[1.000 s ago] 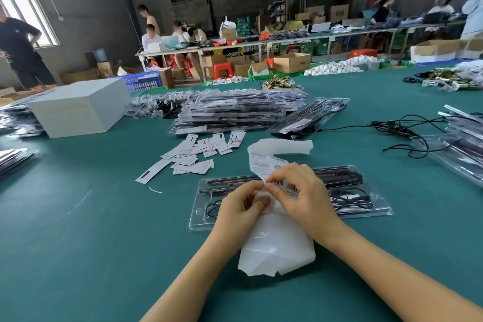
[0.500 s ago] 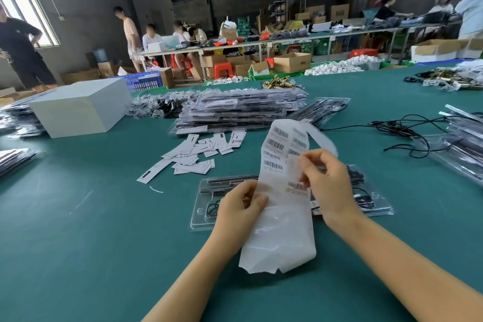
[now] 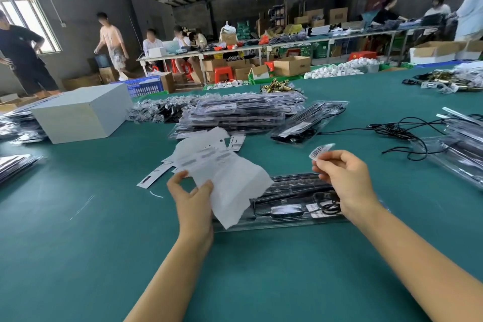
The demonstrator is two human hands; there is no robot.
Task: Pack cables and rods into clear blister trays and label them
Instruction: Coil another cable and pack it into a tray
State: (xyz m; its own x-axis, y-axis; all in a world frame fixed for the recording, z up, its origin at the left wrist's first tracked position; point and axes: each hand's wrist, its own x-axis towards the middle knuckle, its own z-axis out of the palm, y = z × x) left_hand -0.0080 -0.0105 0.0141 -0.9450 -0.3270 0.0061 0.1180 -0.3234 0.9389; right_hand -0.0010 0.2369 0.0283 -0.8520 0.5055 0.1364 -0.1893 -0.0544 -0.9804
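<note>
A clear blister tray (image 3: 285, 210) with black rods and a coiled cable lies on the green table right in front of me. My left hand (image 3: 192, 200) holds a white label sheet (image 3: 222, 172) up over the tray's left end; the sheet looks blurred. My right hand (image 3: 345, 180) is raised above the tray's right end, pinching a small barcode label (image 3: 321, 150) between thumb and fingers. The sheet hides the tray's left part.
A stack of packed blister trays (image 3: 240, 115) lies beyond, with loose white paper cards (image 3: 235, 141) in front of it. A grey box (image 3: 81, 112) stands at the left. Loose black cables (image 3: 402, 133) and more trays (image 3: 460, 149) lie at the right. People work at far tables.
My right hand has peeled a barcode label off the sheet and drawn it away to the right. My left hand has swung the sheet to the left, off the tray's middle.
</note>
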